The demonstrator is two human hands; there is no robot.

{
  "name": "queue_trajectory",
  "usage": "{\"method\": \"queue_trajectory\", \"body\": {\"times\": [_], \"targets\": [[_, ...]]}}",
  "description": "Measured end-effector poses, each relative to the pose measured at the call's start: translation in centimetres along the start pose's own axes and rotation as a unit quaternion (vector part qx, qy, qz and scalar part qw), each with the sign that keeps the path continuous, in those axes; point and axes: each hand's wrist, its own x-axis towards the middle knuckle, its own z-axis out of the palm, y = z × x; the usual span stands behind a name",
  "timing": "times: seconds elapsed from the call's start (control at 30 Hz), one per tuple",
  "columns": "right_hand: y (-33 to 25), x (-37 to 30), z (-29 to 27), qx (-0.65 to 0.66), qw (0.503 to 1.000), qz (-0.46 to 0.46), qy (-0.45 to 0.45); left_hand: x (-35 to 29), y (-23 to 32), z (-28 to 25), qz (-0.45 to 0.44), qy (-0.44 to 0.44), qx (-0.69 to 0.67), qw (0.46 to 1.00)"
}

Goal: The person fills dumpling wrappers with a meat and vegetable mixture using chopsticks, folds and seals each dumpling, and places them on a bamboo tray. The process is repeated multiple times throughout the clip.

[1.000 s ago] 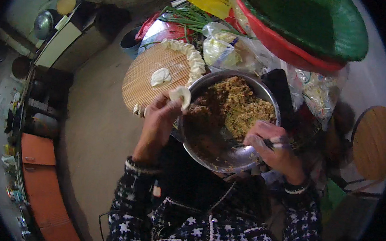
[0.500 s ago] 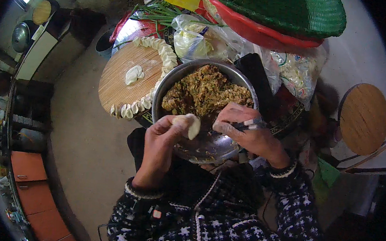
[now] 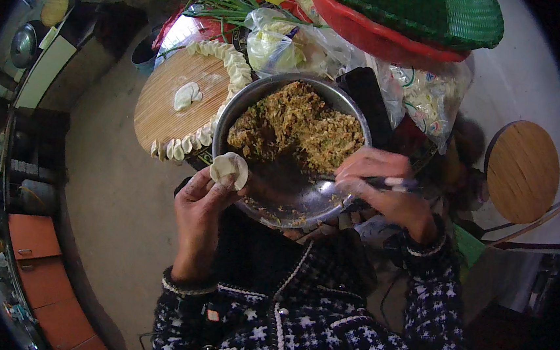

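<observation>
A round, pale dumpling wrapper (image 3: 230, 170) is pinched in the fingers of my left hand (image 3: 197, 218), by the near left rim of a steel bowl (image 3: 307, 207). Minced filling (image 3: 297, 127) heaps up on the bowl's far side. My right hand (image 3: 399, 207) is closed round a slim, dark-handled utensil (image 3: 394, 183) at the bowl's right rim. Motion blurs this hand, and the utensil's exact kind cannot be made out. Left of the bowl, a round wooden board (image 3: 156, 116) carries shaped dumplings (image 3: 238, 73) along its edge and several loose wrappers (image 3: 186, 96) near its middle.
Behind the bowl lie a bagged cabbage (image 3: 273, 49) and green onions (image 3: 231, 6). A green basket (image 3: 424, 15) sits in a red basin (image 3: 376, 41) at the far right. A dark oblong object (image 3: 368, 103) touches the bowl's right side. Orange cupboards (image 3: 35, 235) line the left.
My left hand has moved left with the wrapper, whose round face now shows more fully. The right hand has shifted right, away from the bowl's middle, with the utensil.
</observation>
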Motion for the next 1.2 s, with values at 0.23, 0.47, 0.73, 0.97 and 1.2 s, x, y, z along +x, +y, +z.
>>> {"method": "queue_trajectory", "body": {"times": [0.23,0.47,0.73,0.97,1.2], "targets": [[1.2,0.6,0.4,-0.080,0.991,-0.082,0.072,0.1,-0.5,-1.5,0.029,0.013,-0.059,0.998],[2.8,0.5,0.7,-0.136,0.984,-0.105,0.038,0.5,-0.6,-2.6,0.016,0.022,-0.080,0.996],[2.3,0.1,0.4,-0.051,0.995,-0.062,0.064,1.2,-0.5,-2.0,0.006,0.002,-0.073,0.997],[2.0,0.2,0.6,0.011,0.992,0.040,0.119,1.0,-0.1,-1.9,-0.015,0.044,-0.128,0.991],[3.3,0.9,2.7,0.026,0.991,0.034,0.127,1.2,-0.1,-1.5,-0.037,0.033,-0.142,0.989]]}}
